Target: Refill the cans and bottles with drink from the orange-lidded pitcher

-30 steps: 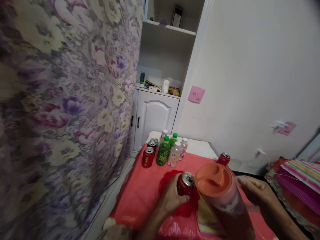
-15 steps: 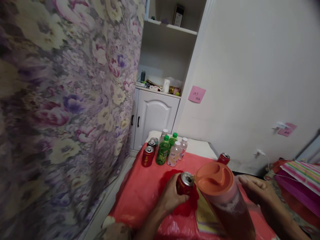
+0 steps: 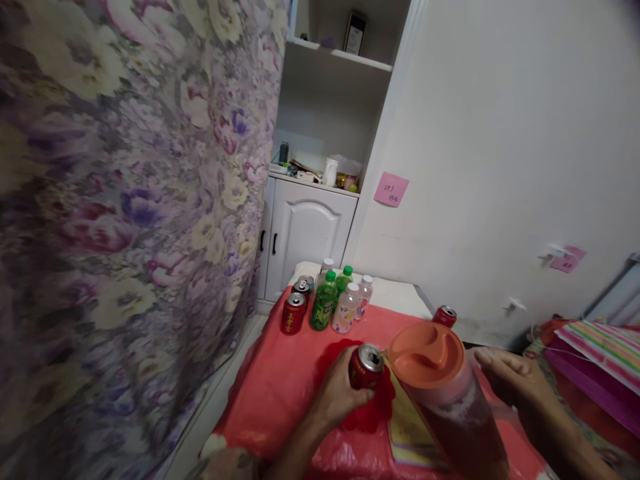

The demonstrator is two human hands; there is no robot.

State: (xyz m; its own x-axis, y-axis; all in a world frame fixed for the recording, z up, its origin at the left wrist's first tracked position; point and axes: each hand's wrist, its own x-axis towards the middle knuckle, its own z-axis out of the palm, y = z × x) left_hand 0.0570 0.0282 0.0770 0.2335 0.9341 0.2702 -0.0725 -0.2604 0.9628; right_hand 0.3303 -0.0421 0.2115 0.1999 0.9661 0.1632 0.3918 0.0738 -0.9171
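My left hand point(image 3: 336, 392) is wrapped around an opened red drink can point(image 3: 364, 373), held over a red scalloped mat point(image 3: 377, 408). My right hand point(image 3: 515, 377) is closed at the handle side of a clear pitcher point(image 3: 465, 427) with an orange lid point(image 3: 427, 353). The handle itself is mostly hidden. Dark liquid with foam shows inside the pitcher, which tilts left so that its spout is close beside the can's top opening. Whether liquid runs between them is too small to tell. A yellow sheet or booklet point(image 3: 407, 433) lies under the pitcher.
On the red-covered table point(image 3: 270, 407), a red can point(image 3: 293, 313), green bottles point(image 3: 324, 303) and white-capped bottles point(image 3: 346, 310) stand grouped at the back left. Another red can point(image 3: 444, 316) stands at the back right. A floral curtain point(image 3: 150, 233) hangs left; a wall point(image 3: 490, 167) rises behind.
The view has shifted slightly, so everything sits a little further left. My hands, the can and the tilted pitcher keep nearly the same arrangement.
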